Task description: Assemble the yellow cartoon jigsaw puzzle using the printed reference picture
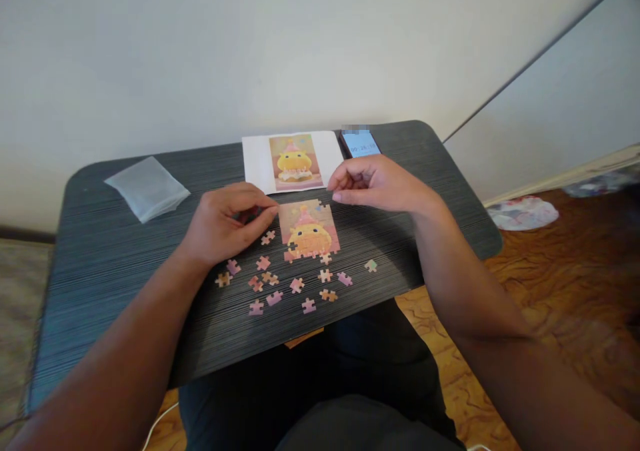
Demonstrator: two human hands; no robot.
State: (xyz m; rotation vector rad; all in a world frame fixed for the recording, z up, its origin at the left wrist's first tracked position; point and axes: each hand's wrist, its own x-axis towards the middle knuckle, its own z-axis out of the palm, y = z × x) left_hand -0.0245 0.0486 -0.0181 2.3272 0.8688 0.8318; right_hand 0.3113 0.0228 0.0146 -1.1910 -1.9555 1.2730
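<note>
A partly assembled jigsaw puzzle (309,228) of a yellow cartoon animal in a party hat lies flat on the dark table. Its upper right corner and lower edge are uneven, with a gap at lower left. My left hand (233,221) rests at the puzzle's left edge, thumb and index fingertips pressed together there; what they pinch, if anything, is hidden. Above the puzzle's upper right corner hovers my right hand (375,183), fingers curled and thumb slightly apart, with nothing visible between them. Several loose puzzle pieces (297,285) lie below the puzzle, one green-toned piece (371,265) off to the right.
Behind the puzzle lies a white sheet with a printed reference picture (294,162). A phone (361,143) showing a timer sits beside it, partly behind my right hand. A clear plastic bag (149,188) lies on the table's (100,271) left side. The wall stands behind.
</note>
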